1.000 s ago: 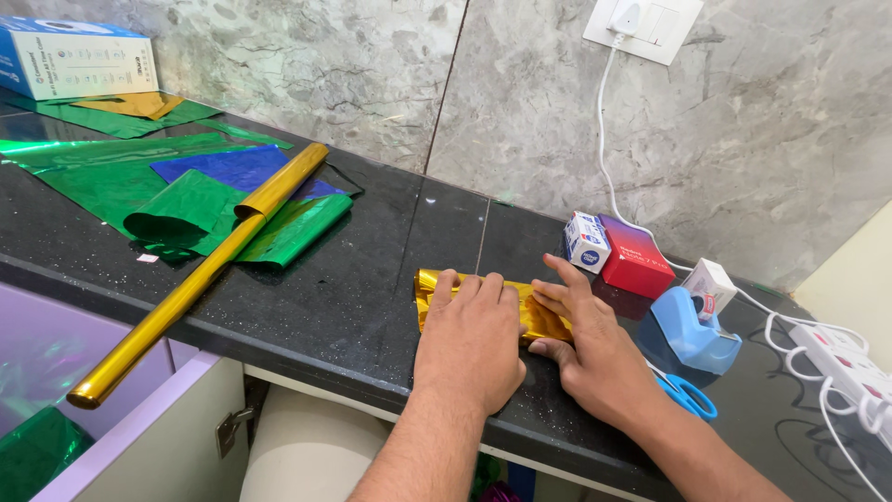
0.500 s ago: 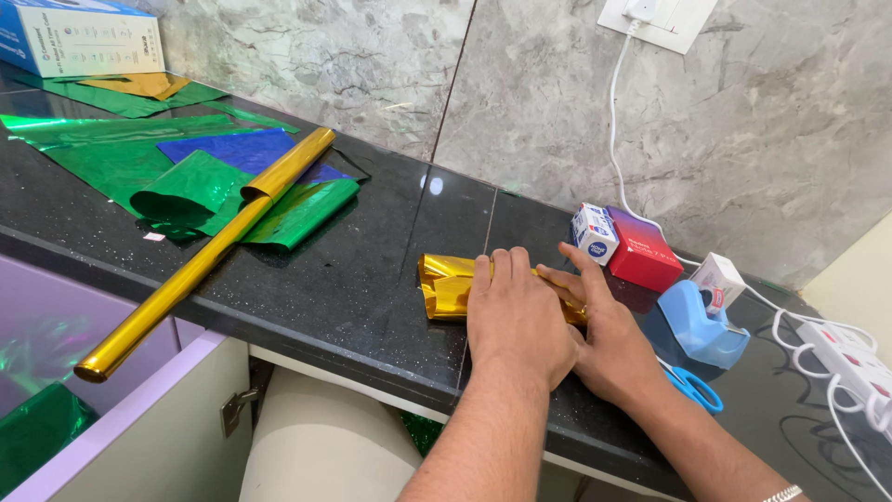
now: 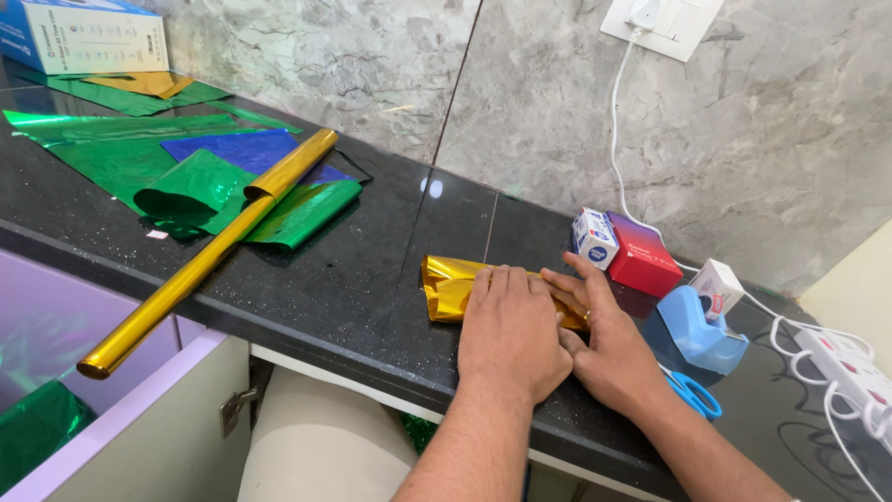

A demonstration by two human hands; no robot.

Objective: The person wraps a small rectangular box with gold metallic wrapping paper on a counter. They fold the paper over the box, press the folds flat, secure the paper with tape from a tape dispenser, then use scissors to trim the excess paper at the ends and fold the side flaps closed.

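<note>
Black counter; both hands flat, fingers extended, hiding gold-wrapped parcel.

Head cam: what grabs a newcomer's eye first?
Both hands, left hand and right hand, press flat on a gold foil-wrapped packet at the front of the black counter. Next, the long gold foil roll slanting off the counter's left edge over green foil sheets. A red box sits just beyond the hands.
</note>
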